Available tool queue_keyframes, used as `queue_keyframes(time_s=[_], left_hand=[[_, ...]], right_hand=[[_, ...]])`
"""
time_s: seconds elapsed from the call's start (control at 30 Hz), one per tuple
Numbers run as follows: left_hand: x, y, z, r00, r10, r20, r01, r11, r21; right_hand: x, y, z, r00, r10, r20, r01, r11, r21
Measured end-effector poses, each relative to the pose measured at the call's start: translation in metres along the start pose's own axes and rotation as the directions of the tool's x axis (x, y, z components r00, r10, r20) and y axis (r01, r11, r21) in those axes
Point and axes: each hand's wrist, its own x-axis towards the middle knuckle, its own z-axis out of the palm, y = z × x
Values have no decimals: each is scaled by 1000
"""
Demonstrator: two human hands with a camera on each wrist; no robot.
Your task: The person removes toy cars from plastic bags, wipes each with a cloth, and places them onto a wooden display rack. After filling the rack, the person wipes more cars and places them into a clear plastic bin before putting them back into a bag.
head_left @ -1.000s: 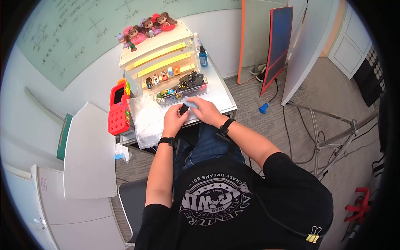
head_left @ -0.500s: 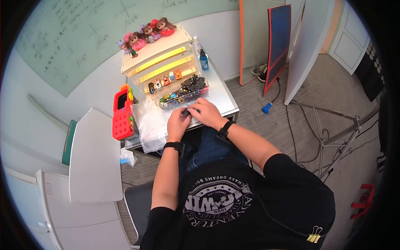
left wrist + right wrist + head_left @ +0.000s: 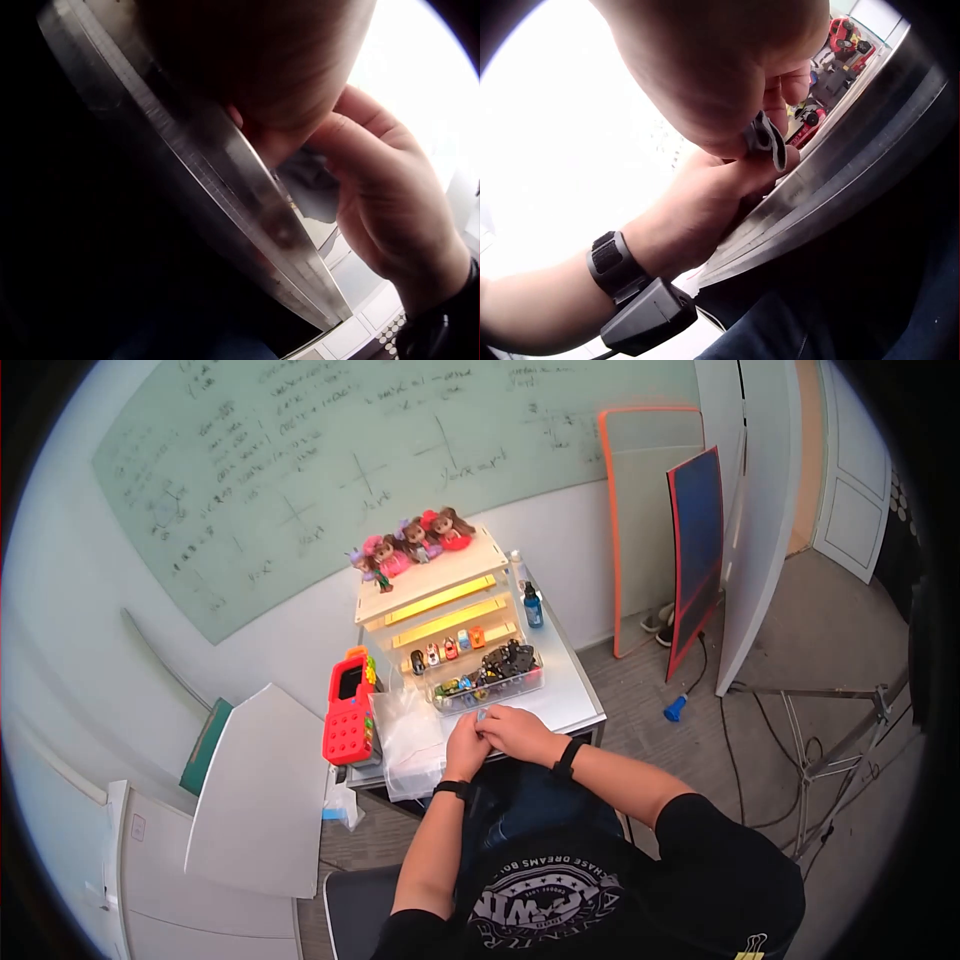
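Both hands meet low over the table's near edge. My right hand (image 3: 518, 733) pinches a folded grey-blue cloth (image 3: 763, 139), whose loose edge sticks out between the fingers in the right wrist view. Close against it, my left hand (image 3: 466, 748) is curled, with the thumb side toward the cloth. The small black toy car seen in that hand earlier is now hidden by the fingers. Just beyond the hands stands a clear plastic box (image 3: 462, 707) of toy cars, with black ones (image 3: 510, 659) heaped at its right side.
Several toy cars (image 3: 450, 648) line the lowest step of a wooden rack (image 3: 440, 588), with dolls (image 3: 415, 540) on top. A red toy case (image 3: 348, 732) and plastic bag (image 3: 408, 745) lie left; a blue bottle (image 3: 533, 606) stands right. The metal table edge (image 3: 795, 199) runs beneath the hands.
The head view has tilted up, showing more whiteboard. My hands have closed together, covering the black toy car that showed between them; the cloth now shows only as a small patch.
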Motion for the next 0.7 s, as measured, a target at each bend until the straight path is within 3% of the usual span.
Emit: queue_keyframes(time_s=[0.1,0.2,0.3,0.37,0.43,0.6,0.7], left_hand=[[-1,4,-3,997,-78,19,78,997,11],[2,-10,6,994,-106,41,107,994,-12],[-1,-8,7,996,-77,-37,75,996,-40],[1,7,-3,984,-163,77,165,986,-25],[1,10,-3,987,-149,58,153,986,-61],[0,18,-10,991,-120,54,123,989,-75],[0,21,-10,986,-160,38,163,980,-113]], right_hand=[[-4,1,3,983,185,9,-185,982,-46],[-7,3,4,970,238,-47,-240,969,-50],[-7,5,3,963,253,-98,-261,962,-80],[-7,6,2,951,294,-93,-303,948,-99],[-6,4,-3,920,378,-104,-388,916,-105],[-10,9,-10,897,439,-53,-442,888,-125],[-13,23,-13,838,541,-72,-545,826,-143]])
